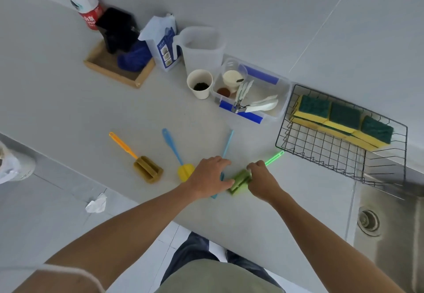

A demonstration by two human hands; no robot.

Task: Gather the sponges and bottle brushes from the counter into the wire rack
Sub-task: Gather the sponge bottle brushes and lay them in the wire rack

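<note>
Several bottle brushes lie on the grey counter: an orange-handled one with a tan sponge head [146,168], a blue-handled one with a yellow head [181,168], a light blue one [227,143] and a green one [241,180]. My left hand [210,177] lies over the light blue brush's head, fingers touching the green sponge head. My right hand [261,181] pinches the green brush where its handle meets the head. The black wire rack [339,155] stands at the right and holds three yellow-and-green sponges [344,120].
A clear bin with blue handles [277,81] holding utensils, a paper cup [199,84], a plastic jug [202,49] and a wooden tray [119,68] line the back wall. A steel sink [390,224] lies right of me. Crumpled paper [97,204] rests at the counter's front edge.
</note>
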